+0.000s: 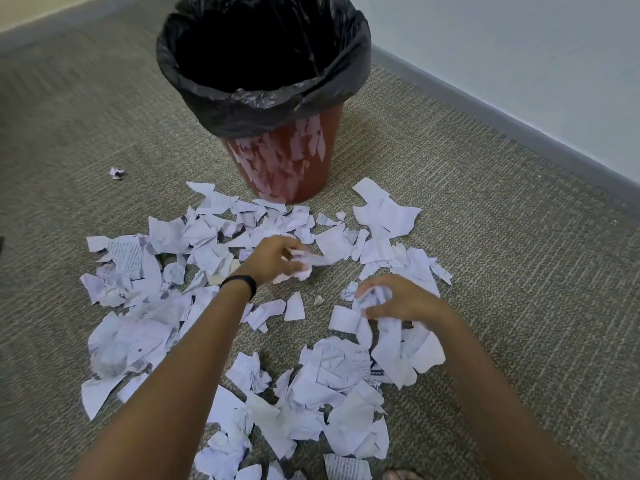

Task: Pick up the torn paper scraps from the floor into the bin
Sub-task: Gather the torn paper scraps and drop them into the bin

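Both grips are curled round crumpled scraps: left hand [277, 256], right hand [398, 301]. Loose scraps [332, 375] litter the carpet near the bin [277, 161]; overfull fistfuls may shed pieces.

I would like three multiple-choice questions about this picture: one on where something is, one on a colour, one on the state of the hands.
1. Where is the small crumpled paper ball lying alone?
A. left of the bin
B. inside the bin
C. against the wall

2. What colour is the bin liner?
A. white
B. black
C. blue

3. What are both hands doing?
A. lying flat
B. gripping the bin
C. gripping paper scraps

Answers:
1 A: it lies on the carpet left of the bin.
2 B: black plastic folds over the rim.
3 C: the left hand and right hand each curl round scraps.
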A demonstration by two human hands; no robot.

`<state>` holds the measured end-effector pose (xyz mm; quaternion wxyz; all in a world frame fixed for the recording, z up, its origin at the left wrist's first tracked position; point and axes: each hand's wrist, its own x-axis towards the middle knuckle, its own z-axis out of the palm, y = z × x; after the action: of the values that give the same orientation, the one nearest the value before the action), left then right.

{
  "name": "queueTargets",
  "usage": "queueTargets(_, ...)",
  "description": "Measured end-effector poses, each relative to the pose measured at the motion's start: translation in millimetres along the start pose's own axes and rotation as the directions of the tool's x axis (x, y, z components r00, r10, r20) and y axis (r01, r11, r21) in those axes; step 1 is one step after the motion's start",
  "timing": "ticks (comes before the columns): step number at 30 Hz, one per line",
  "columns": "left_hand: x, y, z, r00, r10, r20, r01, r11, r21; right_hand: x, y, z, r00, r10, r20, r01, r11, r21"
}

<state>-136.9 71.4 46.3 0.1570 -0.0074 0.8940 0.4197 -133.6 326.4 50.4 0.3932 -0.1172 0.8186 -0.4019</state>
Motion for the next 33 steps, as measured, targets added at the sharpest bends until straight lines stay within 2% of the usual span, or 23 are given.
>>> queueTargets(2,-2,16,-9,0.998,-0.034,-0.057,0.02,0.971,-0.239,-7,-12,-11,0.999,-0.018,0.043,0.001,0.931,0.364)
queueTargets(4,-4,30,-22,0.992,-0.082,-0.095,0.034,0.904,-0.425,-12,-18,-24,0.997,-0.077,0.021,0.043,0.741,0.67)
queueTargets(6,-8,42,-38,0.988,-0.096,-0.12,0.016,0.839,-0.544,-14,-22,-39,0.991,-0.115,-0.062,0.116,0.558,0.822)
queueTargets(8,-15,58,-56,0.977,-0.106,-0.185,-0.039,0.764,-0.644,-13,-34,-53,0.973,-0.183,-0.143,0.208,0.417,0.885)
queueTargets(11,-24,91,-84,0.923,-0.102,-0.371,-0.212,0.67,-0.711,-7,-74,-66,0.926,-0.281,-0.253,0.305,0.16,0.939)
queueTargets(14,-23,120,-104,0.818,-0.157,-0.554,-0.346,0.634,-0.691,2,-127,-67,0.887,-0.254,-0.385,0.407,0.042,0.912)
queueTargets(16,-15,134,-114,0.764,-0.226,-0.604,-0.398,0.572,-0.718,10,-158,-66,0.885,-0.199,-0.422,0.422,-0.041,0.905)
queueTargets(19,-6,149,-123,0.754,-0.324,-0.572,-0.434,0.408,-0.803,20,-204,-67,0.897,-0.134,-0.421,0.421,-0.032,0.907)
queueTargets(20,-4,152,-124,0.76,-0.339,-0.555,-0.444,0.353,-0.824,22,-216,-68,0.898,-0.101,-0.428,0.425,-0.05,0.904)
queueTargets(23,-7,159,-126,0.792,-0.366,-0.488,-0.429,0.235,-0.872,35,-243,-73,0.881,-0.041,-0.471,0.455,-0.199,0.868)
queueTargets(25,-11,160,-126,0.813,-0.354,-0.462,-0.424,0.184,-0.887,41,-256,-74,0.874,-0.009,-0.485,0.474,-0.194,0.859)
queueTargets(26,-12,159,-127,0.818,-0.342,-0.462,-0.419,0.195,-0.887,42,-260,-75,0.876,0.007,-0.482,0.478,-0.154,0.865)
queueTargets(28,-14,159,-129,0.844,-0.301,-0.444,-0.384,0.24,-0.892,41,-268,-75,0.884,-0.062,-0.464,0.455,-0.126,0.882)
queueTargets(32,-18,152,-124,0.873,-0.255,-0.415,-0.324,0.333,-0.886,31,-269,-72,0.884,-0.182,-0.431,0.441,0.02,0.897)
queueTargets(33,-20,149,-121,0.885,-0.234,-0.403,-0.303,0.367,-0.879,30,-266,-72,0.882,-0.218,-0.418,0.433,0.026,0.901)
